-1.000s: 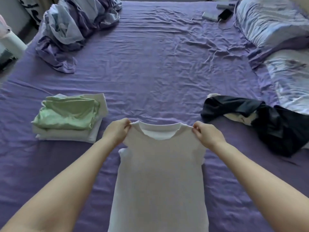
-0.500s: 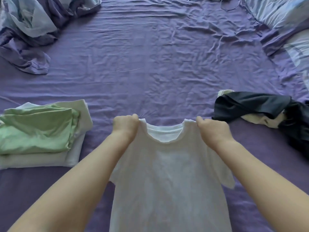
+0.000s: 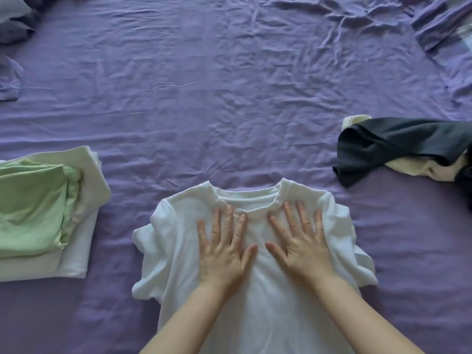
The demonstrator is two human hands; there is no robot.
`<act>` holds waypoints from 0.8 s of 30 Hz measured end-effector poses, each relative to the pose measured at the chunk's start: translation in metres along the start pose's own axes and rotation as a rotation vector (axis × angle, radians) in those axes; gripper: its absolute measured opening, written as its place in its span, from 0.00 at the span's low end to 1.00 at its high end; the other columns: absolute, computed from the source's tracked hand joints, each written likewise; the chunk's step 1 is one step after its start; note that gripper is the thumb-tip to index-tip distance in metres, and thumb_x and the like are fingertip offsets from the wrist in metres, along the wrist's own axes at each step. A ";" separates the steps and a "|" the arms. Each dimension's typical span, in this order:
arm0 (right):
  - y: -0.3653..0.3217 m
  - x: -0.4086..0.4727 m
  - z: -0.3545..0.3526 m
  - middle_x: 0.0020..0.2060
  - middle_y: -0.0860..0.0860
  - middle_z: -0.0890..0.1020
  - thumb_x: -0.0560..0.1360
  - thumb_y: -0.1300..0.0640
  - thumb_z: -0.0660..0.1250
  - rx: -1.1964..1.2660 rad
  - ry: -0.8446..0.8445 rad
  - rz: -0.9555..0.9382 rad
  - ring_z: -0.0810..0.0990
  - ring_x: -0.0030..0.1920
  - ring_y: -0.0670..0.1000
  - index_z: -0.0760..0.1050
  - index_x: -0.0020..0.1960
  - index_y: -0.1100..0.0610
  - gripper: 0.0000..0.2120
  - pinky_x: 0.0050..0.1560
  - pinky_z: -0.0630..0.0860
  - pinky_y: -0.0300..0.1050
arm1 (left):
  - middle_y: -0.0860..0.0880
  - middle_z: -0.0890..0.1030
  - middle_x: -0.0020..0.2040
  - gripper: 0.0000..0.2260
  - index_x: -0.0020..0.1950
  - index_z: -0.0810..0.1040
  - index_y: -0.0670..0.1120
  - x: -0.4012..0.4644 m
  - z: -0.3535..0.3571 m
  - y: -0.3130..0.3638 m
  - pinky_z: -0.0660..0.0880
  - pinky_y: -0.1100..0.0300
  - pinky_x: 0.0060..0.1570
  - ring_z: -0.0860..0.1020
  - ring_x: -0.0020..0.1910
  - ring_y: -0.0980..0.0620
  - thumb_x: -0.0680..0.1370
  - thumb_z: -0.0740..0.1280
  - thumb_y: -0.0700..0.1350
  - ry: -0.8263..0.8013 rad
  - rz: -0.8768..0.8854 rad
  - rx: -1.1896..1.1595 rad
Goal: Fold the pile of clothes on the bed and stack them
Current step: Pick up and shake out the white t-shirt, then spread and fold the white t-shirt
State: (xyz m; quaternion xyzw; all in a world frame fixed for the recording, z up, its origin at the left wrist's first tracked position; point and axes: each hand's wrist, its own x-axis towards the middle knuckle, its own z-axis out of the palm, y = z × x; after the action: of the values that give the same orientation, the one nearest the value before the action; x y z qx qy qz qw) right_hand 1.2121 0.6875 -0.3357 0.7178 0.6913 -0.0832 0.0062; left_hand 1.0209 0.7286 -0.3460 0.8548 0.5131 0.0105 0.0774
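While the white T-shirt [image 3: 255, 297] is spread flat, collar away, on the purple bed sheet [image 3: 229, 98], it is pressed by the left hand [image 3: 222, 254] and right hand [image 3: 304, 249] just below the neckline, fingers [image 3: 231, 221] straight and splayed, nothing gripped. Folded green and white clothes [image 3: 38, 213] are stacked at left; dark unfolded clothes [image 3: 398, 146] are heaped at right.

Soft, even daylight fills the scene, casting faint shadows in the creases of the wrinkled purple bed sheet [image 3: 229, 85]. No glare. Detail is slightly soft throughout, with wide-angle bending toward the corners.
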 end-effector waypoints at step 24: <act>0.094 -0.084 -0.038 0.53 0.51 0.82 0.68 0.60 0.65 0.586 0.202 0.387 0.71 0.55 0.46 0.80 0.55 0.58 0.16 0.60 0.63 0.30 | 0.50 0.76 0.47 0.11 0.52 0.81 0.48 0.015 -0.030 0.169 0.75 0.55 0.46 0.78 0.45 0.49 0.74 0.66 0.52 -0.138 -0.113 -0.784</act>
State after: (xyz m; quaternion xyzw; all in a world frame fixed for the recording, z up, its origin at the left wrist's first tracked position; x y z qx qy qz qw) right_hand 1.3071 0.6046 -0.2979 0.8111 0.4867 -0.2036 -0.2525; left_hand 1.1730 0.6680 -0.2937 0.7296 0.5101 0.1438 0.4323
